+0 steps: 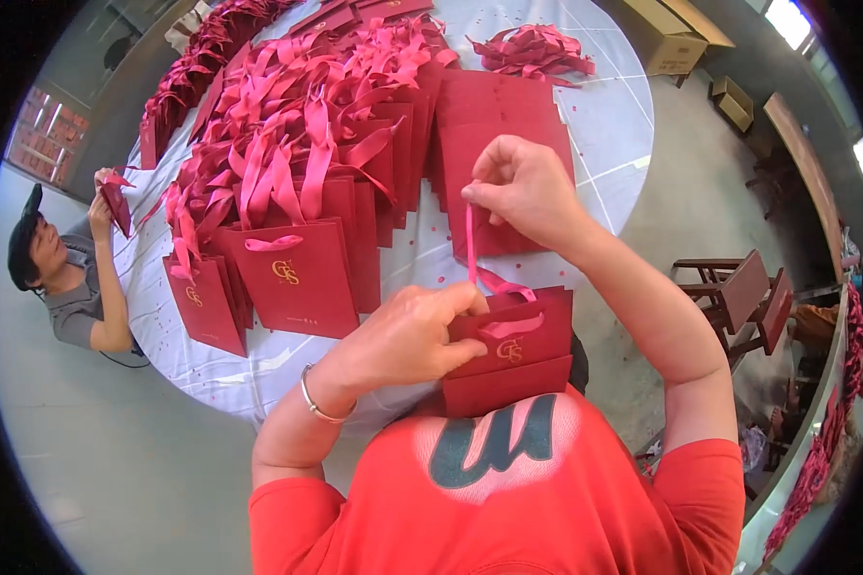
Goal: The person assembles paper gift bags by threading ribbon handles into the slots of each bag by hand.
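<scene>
Close to my body at the table's near edge is a small dark red paper gift bag (537, 337) with a gold mark on its front. My left hand (422, 331) pinches the bag's upper left side, thumb and fingers bent around its edge. Above it, my right hand (527, 187) grips the end of a pink ribbon (470, 235) between thumb and fingertips. That ribbon runs taut down to the bag's top, beside my left fingers. Another ribbon loop (508, 285) lies across the bag's opening. Just beyond my right hand is a stack of flat red bags (499, 101).
Upright red bags with pink ribbon handles (297, 259) crowd the left of the round white-covered table (618, 115). A ribbon heap (532, 50) lies at the back. Across on the left, a person (72, 278) handles a bag. Wooden stools (743, 297) and cardboard boxes (666, 43) stand right.
</scene>
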`<state>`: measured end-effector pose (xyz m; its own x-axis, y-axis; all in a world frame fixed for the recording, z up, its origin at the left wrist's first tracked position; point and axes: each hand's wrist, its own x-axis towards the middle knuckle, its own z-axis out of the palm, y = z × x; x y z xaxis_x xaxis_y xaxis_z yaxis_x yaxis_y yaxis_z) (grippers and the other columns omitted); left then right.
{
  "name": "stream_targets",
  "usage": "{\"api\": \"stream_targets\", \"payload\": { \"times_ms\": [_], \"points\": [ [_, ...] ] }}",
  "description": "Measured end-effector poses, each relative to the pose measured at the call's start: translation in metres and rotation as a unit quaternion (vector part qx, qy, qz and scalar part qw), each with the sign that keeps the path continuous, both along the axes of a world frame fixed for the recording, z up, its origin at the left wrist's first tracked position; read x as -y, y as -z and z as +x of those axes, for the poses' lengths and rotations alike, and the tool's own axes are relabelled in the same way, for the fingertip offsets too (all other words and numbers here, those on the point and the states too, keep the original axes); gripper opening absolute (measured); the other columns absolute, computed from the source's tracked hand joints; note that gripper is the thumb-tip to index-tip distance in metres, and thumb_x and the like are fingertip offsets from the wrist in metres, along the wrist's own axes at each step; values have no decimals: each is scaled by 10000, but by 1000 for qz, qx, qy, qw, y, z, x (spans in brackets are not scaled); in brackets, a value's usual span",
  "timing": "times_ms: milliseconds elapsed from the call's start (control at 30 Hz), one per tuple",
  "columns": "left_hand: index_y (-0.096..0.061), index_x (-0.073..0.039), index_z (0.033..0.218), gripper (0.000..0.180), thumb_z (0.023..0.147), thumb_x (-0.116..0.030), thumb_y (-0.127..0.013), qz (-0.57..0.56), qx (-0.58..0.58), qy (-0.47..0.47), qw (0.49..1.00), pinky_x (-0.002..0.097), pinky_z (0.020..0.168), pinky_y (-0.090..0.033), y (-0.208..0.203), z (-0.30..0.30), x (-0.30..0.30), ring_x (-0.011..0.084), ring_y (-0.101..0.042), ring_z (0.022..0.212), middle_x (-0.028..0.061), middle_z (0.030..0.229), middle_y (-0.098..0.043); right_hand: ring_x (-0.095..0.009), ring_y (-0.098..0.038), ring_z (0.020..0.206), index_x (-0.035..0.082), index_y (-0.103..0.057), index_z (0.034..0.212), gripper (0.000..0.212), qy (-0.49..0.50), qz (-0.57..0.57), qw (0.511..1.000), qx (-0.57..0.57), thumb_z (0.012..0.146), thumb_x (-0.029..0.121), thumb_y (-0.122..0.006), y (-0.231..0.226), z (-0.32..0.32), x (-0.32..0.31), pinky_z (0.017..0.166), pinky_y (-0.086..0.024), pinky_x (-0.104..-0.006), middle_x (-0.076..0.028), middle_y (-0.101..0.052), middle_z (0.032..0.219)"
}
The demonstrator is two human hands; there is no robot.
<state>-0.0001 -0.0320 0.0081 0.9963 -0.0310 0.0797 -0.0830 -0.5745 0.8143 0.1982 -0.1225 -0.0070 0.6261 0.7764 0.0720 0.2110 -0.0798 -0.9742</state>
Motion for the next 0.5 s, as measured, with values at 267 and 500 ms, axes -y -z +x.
{"api": "stream_targets", "payload": {
  "times_ms": [267, 500],
  "points": [
    [-626, -21, 1031, 327, 754, -99, -781, 13, -30, 23, 999, 322, 521, -462, -4, 0, -8, 195, -630, 530, 122, 680, -645, -45, -556, 631, -8, -635, 851, 183, 9, -51, 987, 152, 865, 140, -742, -17, -1, 24, 563, -459, -233, -4, -638, 711],
    [-628, 5, 1091, 253, 850, -51, -679, -67, -99, -1, 993, 283, 525, -498, -4, 0, -11, 131, -645, 520, 117, 748, -688, -56, -572, 651, -30, -701, 838, 208, -150, -248, 957, 12, 879, 173, -718, -17, -5, 72, 587, -469, -244, -2, -649, 688]
  ]
}}
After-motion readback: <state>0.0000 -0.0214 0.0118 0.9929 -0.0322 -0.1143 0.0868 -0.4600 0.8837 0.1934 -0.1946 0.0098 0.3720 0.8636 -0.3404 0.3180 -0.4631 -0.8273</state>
